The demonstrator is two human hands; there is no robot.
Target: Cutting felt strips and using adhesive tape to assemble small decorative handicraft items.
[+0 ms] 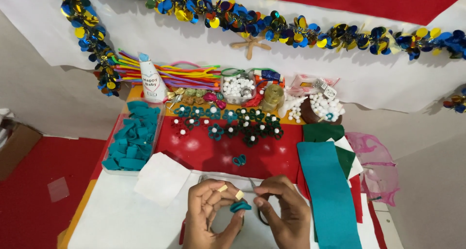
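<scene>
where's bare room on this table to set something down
Bare red cloth between the flower rows and the white sheet; only one teal loop there. The sheet's left part, below the white square, is bare too. Crowded: back row, teal strip tray, felt stack.

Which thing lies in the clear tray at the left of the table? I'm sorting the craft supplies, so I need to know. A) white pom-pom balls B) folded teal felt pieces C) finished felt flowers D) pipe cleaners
B: the clear tray is filled with folded teal felt pieces, the same colour as the small loop pinched by the left hand.
</scene>
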